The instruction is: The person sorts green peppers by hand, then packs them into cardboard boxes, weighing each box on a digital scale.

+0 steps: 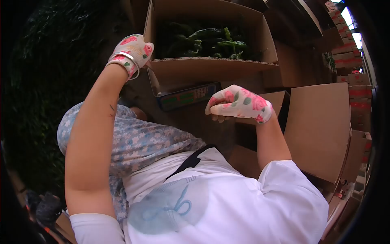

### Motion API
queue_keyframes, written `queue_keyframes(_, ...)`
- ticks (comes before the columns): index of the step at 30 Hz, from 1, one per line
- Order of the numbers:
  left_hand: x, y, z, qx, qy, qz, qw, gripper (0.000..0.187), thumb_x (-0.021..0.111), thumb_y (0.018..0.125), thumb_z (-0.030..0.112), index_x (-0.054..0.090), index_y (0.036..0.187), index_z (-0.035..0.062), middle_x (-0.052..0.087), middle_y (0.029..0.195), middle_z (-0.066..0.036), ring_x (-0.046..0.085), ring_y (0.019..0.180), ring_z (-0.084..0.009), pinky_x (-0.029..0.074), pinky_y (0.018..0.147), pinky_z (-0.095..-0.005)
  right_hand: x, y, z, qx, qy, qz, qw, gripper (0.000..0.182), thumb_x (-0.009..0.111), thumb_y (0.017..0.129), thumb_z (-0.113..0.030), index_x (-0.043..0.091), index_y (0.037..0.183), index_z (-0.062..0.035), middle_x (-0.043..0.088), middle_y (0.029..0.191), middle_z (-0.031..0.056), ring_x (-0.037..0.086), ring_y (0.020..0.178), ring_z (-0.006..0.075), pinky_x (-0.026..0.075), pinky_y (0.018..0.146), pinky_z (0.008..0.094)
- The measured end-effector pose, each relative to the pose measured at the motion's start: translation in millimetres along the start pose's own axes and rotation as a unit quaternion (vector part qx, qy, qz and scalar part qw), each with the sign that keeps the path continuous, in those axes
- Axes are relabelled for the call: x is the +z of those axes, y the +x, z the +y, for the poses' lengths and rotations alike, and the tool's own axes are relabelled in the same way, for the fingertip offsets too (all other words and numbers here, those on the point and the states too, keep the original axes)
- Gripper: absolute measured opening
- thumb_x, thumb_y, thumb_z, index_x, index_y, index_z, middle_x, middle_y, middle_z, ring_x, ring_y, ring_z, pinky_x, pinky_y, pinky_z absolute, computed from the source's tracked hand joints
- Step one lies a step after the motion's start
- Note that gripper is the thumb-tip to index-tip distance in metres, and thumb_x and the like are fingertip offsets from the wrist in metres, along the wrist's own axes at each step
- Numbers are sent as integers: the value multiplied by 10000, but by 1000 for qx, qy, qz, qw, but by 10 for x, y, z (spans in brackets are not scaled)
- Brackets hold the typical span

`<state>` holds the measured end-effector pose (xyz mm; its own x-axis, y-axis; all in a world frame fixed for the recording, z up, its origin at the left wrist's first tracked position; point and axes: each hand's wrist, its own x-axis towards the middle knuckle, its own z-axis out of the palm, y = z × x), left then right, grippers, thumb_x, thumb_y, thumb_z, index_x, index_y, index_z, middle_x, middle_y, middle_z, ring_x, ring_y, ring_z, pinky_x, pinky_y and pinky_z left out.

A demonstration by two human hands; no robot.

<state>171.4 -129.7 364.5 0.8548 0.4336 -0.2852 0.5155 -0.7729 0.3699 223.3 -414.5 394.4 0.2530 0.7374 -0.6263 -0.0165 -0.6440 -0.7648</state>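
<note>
An open cardboard box (211, 70) holds long green peppers (205, 42). At its near left corner is my left hand (136, 51), in a white glove with pink flowers, its fingers curled; what it grips, if anything, is hidden. My right hand (237, 102), gloved the same way, hovers below the box's near wall, fingers bent towards the thumb with a gap below them and no object visible in them. A scale with a green and red panel (187, 96) stands by the box's near side, between the two hands.
A large heap of dark green peppers (44, 81) fills the left side. To the right stand more cardboard boxes with open flaps (319, 130). Stacks of boxes with red print (359, 101) line the far right. A dark object (48, 207) lies at the lower left.
</note>
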Motion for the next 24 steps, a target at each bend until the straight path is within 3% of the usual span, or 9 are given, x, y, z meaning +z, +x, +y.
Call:
queue_keyframes(1, 6, 27, -185, 7, -32, -1, 999, 303, 456, 849, 241, 614, 792, -12, 608, 638, -111, 612, 549, -216, 484, 540, -329, -72, 337, 547, 108, 10, -26, 994, 205, 608, 815, -215, 678, 883, -34, 655, 749, 63, 616, 666, 142, 488, 619, 265)
queue_keyframes(3, -90, -223, -258, 34, 29, 51, 998, 295, 503, 842, 257, 613, 789, -12, 608, 652, -105, 580, 513, -198, 456, 495, -307, -212, 922, 1732, 114, -434, 155, 880, 288, 504, 784, -245, 694, 924, -81, 672, 802, 144, 651, 865, 329, 507, 782, 380)
queue_keyframes(8, -291, -472, -643, -76, -263, 4, 962, 294, 539, 875, 280, 608, 956, 7, 605, 678, -27, 541, 505, -76, 397, 418, -205, -264, 1619, 2890, 235, -220, 297, 899, 468, 503, 773, -171, 556, 1238, -173, 479, 1320, 188, 511, 1171, 345, 424, 979, 391)
queue_keyframes(13, -294, -487, -565, -60, -292, -14, 955, 309, 549, 899, 245, 582, 1039, -29, 632, 914, -50, 579, 803, -83, 477, 726, -225, -283, 1895, 2953, 253, -221, 270, 902, 463, 559, 797, -262, 530, 1238, -125, 422, 1327, 209, 457, 1209, 364, 399, 1002, 399)
queue_keyframes(15, -285, -486, -666, -93, -277, -11, 956, 301, 543, 902, 232, 582, 1042, -32, 632, 903, -49, 585, 789, -88, 482, 709, -227, -234, 1770, 2904, 270, -231, 267, 896, 440, 582, 796, -256, 548, 1210, -113, 462, 1285, 201, 488, 1178, 359, 419, 978, 407)
queue_keyframes(17, -279, -529, -630, -95, -286, -10, 953, 307, 546, 901, 230, 586, 1047, -37, 633, 907, -44, 579, 800, -83, 476, 718, -227, -259, 1641, 2995, 302, -87, 491, 813, 403, 650, 773, -254, 583, 1138, -97, 563, 1152, 168, 572, 1063, 309, 463, 896, 397)
queue_keyframes(19, -241, -574, -543, -66, -272, 36, 959, 260, 549, 878, 251, 615, 913, 2, 531, 660, 44, 414, 515, -39, 334, 466, -226, -486, 1604, 3746, 249, 108, 528, 804, 363, 674, 753, -311, 606, 1021, -76, 612, 1088, 179, 614, 988, 266, 479, 861, 387)
queue_keyframes(21, -254, -582, -572, -53, -271, 25, 961, 265, 543, 879, 249, 616, 940, 1, 550, 684, 35, 440, 546, -41, 344, 478, -223, -617, 1499, 3848, 255, 127, 507, 814, 339, 670, 755, -299, 629, 1020, -90, 649, 985, 183, 619, 978, 237, 469, 861, 356)
queue_keyframes(24, -225, -544, -596, -62, -270, 36, 960, 279, 523, 886, 238, 614, 997, -2, 569, 737, 15, 446, 588, -42, 368, 517, -213, -621, 1210, 3560, 269, -12, 421, 866, 483, 636, 766, -292, 567, 1231, -183, 557, 1232, 200, 542, 1146, 302, 429, 962, 389)
